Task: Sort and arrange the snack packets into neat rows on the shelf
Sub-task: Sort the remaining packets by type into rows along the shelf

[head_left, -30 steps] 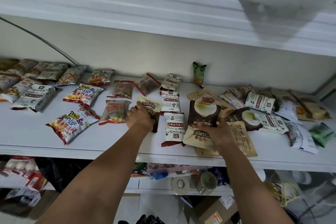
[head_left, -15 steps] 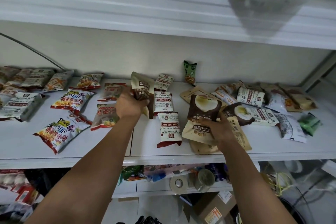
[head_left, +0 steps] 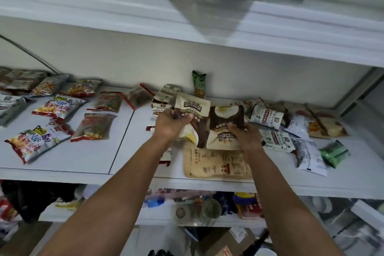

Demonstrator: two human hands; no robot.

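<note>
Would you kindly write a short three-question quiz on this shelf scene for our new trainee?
1. True or false: the left hand is empty.
2. Multiple choice: the green packet standing upright is (A) at the front edge of the shelf, (B) at the back against the wall, (C) in the right hand.
3. Fill in: the right hand holds a brown and cream pouch above a flat ____ pouch lying on the shelf.

Key
1. False; it grips a cream and brown pouch.
2. B.
3. Tan.
</note>
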